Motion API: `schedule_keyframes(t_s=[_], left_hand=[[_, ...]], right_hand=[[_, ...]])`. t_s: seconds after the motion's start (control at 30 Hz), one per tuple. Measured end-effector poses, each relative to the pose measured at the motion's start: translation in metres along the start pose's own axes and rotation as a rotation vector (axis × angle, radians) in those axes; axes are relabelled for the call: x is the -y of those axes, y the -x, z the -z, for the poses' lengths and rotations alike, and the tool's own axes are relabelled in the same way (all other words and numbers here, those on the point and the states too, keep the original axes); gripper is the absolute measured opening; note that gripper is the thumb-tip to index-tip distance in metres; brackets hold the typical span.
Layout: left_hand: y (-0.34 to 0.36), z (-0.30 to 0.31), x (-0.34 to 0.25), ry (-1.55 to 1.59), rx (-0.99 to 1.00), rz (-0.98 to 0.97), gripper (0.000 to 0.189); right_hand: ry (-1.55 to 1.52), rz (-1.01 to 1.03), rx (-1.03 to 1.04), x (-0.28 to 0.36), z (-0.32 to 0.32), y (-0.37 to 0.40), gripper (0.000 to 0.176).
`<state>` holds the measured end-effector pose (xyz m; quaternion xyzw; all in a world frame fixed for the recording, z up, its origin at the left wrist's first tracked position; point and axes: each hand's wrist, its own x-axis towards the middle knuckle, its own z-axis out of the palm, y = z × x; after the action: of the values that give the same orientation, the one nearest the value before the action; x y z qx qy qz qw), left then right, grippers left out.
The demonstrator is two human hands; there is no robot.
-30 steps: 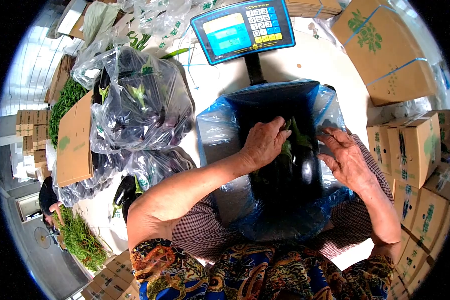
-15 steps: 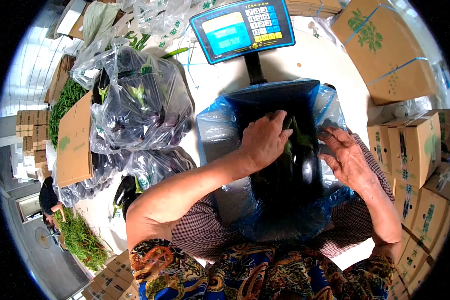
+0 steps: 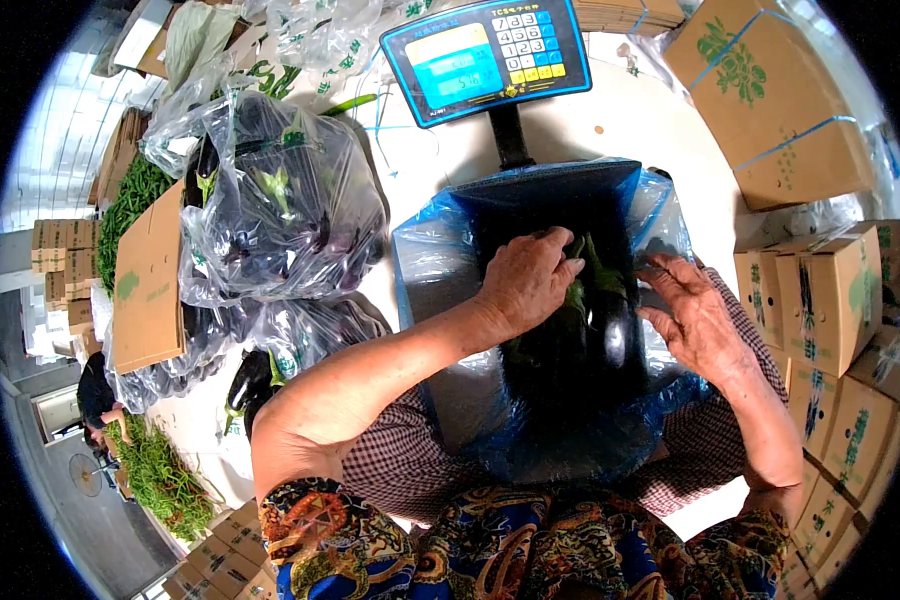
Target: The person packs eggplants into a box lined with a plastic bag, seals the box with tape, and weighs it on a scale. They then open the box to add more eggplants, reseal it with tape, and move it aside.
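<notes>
The eggplants (image 3: 610, 330) lie side by side in a dark bin (image 3: 560, 185) lined with a blue plastic bag (image 3: 435, 250), their green stem ends toward the scale display (image 3: 485, 62). The left hand (image 3: 532, 278) reaches over them from the left, its fingers bent and thumb beside the stems; whether it grips one cannot be told. The right hand (image 3: 695, 315) is loosely open at the bin's right side, fingers apart and slightly curled, holding no eggplant. Left of the bin, a clear bag (image 3: 290, 215) full of eggplants sits on the white desk (image 3: 625, 125), beside flat cardboard (image 3: 150, 285). Cartons (image 3: 820, 300) are stacked at the right.
</notes>
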<state>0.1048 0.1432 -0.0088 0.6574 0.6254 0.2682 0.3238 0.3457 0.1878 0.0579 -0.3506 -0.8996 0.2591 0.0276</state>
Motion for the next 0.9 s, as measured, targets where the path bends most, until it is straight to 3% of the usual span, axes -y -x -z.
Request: schedule_keyframes(t_s=[0.33,0.43,0.5,0.6,0.77,0.83,0.9], left_hand=[[0.001,-0.001,-0.002,0.021,0.01,0.03,0.025],[0.002,-0.006,0.002,-0.096,0.048,0.0,0.027],[0.003,-0.012,0.004,-0.068,0.078,0.073,0.028],[-0.002,-0.005,0.001,-0.047,0.088,-0.005,0.026],[-0.006,0.049,-0.023,0.013,0.063,-0.091,0.027],[-0.006,0.083,-0.017,0.038,-0.066,-0.095,0.03],[0.013,0.129,-0.023,0.166,-0.226,-0.171,0.028]], right_hand=[[-0.017,0.002,-0.02,0.0,0.0,0.0,0.042],[0.006,0.047,-0.049,0.0,0.003,-0.002,0.038],[0.004,0.032,0.004,0.0,0.005,-0.002,0.037],[-0.021,0.069,-0.082,0.001,0.002,-0.004,0.032],[-0.062,0.111,-0.099,-0.01,-0.002,-0.004,0.031],[-0.132,0.001,-0.049,-0.002,-0.001,-0.005,0.029],[-0.011,0.054,-0.052,-0.003,-0.009,-0.005,0.029]])
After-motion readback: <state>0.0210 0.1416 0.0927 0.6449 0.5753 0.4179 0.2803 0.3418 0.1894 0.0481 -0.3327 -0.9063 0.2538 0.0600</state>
